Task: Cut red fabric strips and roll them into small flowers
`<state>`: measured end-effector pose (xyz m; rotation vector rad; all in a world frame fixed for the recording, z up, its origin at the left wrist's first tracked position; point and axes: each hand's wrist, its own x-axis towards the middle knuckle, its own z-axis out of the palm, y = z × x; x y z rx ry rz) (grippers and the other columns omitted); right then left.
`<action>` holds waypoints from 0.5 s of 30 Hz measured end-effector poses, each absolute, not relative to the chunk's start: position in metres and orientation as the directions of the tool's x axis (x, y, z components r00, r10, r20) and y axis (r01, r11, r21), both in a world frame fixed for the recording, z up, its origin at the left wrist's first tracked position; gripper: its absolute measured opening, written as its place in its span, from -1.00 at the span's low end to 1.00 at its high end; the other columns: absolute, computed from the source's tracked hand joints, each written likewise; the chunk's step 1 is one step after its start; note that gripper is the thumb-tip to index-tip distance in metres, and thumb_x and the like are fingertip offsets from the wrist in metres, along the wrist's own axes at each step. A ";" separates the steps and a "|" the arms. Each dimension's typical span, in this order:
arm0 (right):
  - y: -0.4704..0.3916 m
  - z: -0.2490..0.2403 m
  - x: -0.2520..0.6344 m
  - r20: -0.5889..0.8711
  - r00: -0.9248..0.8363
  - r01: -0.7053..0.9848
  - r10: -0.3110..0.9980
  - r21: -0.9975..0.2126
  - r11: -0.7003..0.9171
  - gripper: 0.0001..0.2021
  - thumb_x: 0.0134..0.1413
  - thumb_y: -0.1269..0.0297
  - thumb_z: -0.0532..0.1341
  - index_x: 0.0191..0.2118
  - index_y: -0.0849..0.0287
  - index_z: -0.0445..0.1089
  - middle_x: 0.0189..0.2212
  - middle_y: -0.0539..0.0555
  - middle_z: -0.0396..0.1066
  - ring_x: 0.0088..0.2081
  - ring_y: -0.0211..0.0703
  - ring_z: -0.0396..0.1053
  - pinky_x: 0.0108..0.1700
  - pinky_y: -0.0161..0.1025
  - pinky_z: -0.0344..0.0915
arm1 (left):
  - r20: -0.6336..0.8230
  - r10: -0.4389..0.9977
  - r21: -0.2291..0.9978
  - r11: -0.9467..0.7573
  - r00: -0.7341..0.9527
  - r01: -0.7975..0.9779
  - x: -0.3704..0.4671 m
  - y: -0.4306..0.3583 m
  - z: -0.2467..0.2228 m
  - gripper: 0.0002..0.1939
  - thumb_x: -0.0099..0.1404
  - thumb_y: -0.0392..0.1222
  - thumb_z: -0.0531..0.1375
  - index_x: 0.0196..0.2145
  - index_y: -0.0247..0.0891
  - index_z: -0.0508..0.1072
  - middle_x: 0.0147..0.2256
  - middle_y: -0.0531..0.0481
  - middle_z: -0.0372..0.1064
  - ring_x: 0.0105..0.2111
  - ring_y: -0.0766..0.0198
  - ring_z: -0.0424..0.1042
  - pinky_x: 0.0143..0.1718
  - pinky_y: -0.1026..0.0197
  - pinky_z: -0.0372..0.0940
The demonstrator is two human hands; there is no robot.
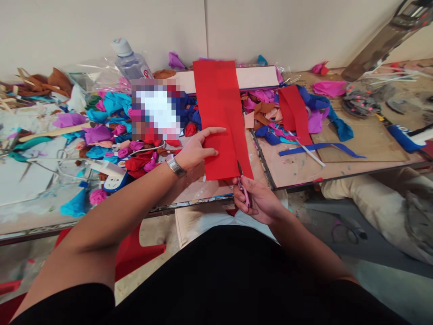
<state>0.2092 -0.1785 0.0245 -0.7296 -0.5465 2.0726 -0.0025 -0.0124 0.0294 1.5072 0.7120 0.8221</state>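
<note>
A long red crepe paper sheet (219,135) lies across the table from the back to the front edge. My left hand (199,149), fingers stretched apart, rests on the sheet's left side. In my right hand (255,198) is a pair of scissors (245,192) with pink handles. The blades are at the sheet's front edge, right of its middle, where a slit separates a strip (240,140) along the right side. The fingers of my right hand are wrapped round the handles and partly hide them.
A water bottle (130,63) stands behind crumpled coloured paper pieces (108,108) on the left. A folded red piece (296,113) and a blue strip (318,149) lie to the right. A power strip (113,176) sits near the front edge. Another person's leg (368,189) shows at right.
</note>
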 end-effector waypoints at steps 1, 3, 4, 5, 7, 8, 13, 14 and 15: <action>-0.178 0.024 0.209 -0.298 -0.468 -0.577 0.832 -0.609 -0.544 -0.58 0.26 -0.06 0.46 -0.10 0.13 0.36 -0.51 -0.15 0.37 -0.61 -0.38 0.33 -0.71 -0.53 -0.07 | 0.088 0.823 0.996 -0.089 0.561 -0.026 -0.002 -0.013 0.030 -0.26 0.07 -0.35 0.34 0.25 -0.17 0.50 0.30 -0.14 0.44 0.11 0.06 0.52 0.07 0.06 0.49; -0.178 0.024 0.209 -0.298 -0.465 -0.581 0.834 -0.608 -0.541 -0.59 0.27 -0.05 0.46 -0.10 0.13 0.36 -0.51 -0.15 0.38 -0.61 -0.38 0.33 -0.71 -0.53 -0.07 | 0.079 0.826 0.997 -0.075 0.559 -0.031 -0.002 -0.013 0.030 -0.25 0.06 -0.35 0.34 0.25 -0.18 0.49 0.28 -0.14 0.45 0.09 0.08 0.53 0.03 0.09 0.49; -0.178 0.024 0.209 -0.297 -0.463 -0.583 0.835 -0.608 -0.540 -0.59 0.27 -0.05 0.46 -0.10 0.14 0.36 -0.51 -0.15 0.38 -0.61 -0.38 0.34 -0.71 -0.53 -0.06 | 0.076 0.828 0.997 -0.068 0.556 -0.035 -0.002 -0.013 0.030 -0.25 0.06 -0.36 0.34 0.25 -0.18 0.49 0.28 -0.14 0.45 0.08 0.09 0.53 0.02 0.10 0.49; -0.179 0.024 0.209 -0.296 -0.462 -0.584 0.836 -0.608 -0.538 -0.60 0.28 -0.04 0.45 -0.10 0.14 0.36 -0.51 -0.15 0.38 -0.61 -0.37 0.34 -0.71 -0.53 -0.06 | 0.072 0.830 0.997 -0.060 0.553 -0.040 -0.002 -0.013 0.030 -0.25 0.05 -0.36 0.34 0.25 -0.19 0.49 0.28 -0.14 0.46 0.07 0.09 0.53 0.00 0.11 0.49; -0.179 0.024 0.208 -0.296 -0.462 -0.582 0.836 -0.610 -0.538 -0.61 0.30 -0.04 0.44 -0.10 0.13 0.35 -0.51 -0.14 0.38 -0.60 -0.37 0.34 -0.71 -0.52 -0.06 | 0.068 0.833 0.998 -0.049 0.549 -0.049 -0.002 -0.013 0.029 -0.24 0.05 -0.37 0.34 0.25 -0.18 0.49 0.29 -0.14 0.45 0.07 0.10 0.54 -0.02 0.13 0.49; -0.179 0.024 0.208 -0.297 -0.461 -0.580 0.836 -0.612 -0.538 -0.62 0.31 -0.04 0.43 -0.10 0.13 0.35 -0.51 -0.14 0.38 -0.60 -0.37 0.35 -0.71 -0.52 -0.06 | 0.068 0.833 0.997 -0.047 0.549 -0.054 -0.001 -0.013 0.028 -0.24 0.04 -0.37 0.35 0.24 -0.18 0.49 0.30 -0.14 0.45 0.07 0.10 0.54 -0.01 0.13 0.48; -0.179 0.024 0.208 -0.299 -0.459 -0.574 0.837 -0.619 -0.536 -0.62 0.32 -0.04 0.42 -0.09 0.12 0.33 -0.51 -0.15 0.37 -0.61 -0.37 0.34 -0.70 -0.52 -0.06 | 0.068 0.829 0.998 -0.049 0.555 -0.050 -0.002 -0.012 0.027 -0.25 0.05 -0.36 0.35 0.24 -0.17 0.49 0.31 -0.13 0.44 0.11 0.07 0.54 0.03 0.10 0.49; -0.179 0.024 0.207 -0.298 -0.457 -0.573 0.838 -0.622 -0.533 -0.62 0.32 -0.04 0.41 -0.09 0.12 0.33 -0.51 -0.15 0.37 -0.61 -0.37 0.33 -0.70 -0.52 -0.06 | 0.068 0.829 0.998 -0.049 0.556 -0.048 -0.002 -0.012 0.027 -0.25 0.05 -0.36 0.36 0.24 -0.17 0.49 0.31 -0.14 0.44 0.11 0.06 0.54 0.03 0.09 0.49; -0.179 0.024 0.207 -0.296 -0.454 -0.572 0.840 -0.626 -0.530 -0.63 0.33 -0.04 0.41 -0.09 0.12 0.33 -0.51 -0.15 0.36 -0.61 -0.37 0.33 -0.70 -0.51 -0.06 | 0.068 0.828 0.998 -0.050 0.557 -0.047 -0.002 -0.012 0.027 -0.25 0.05 -0.35 0.36 0.24 -0.17 0.48 0.31 -0.14 0.44 0.12 0.05 0.54 0.04 0.08 0.49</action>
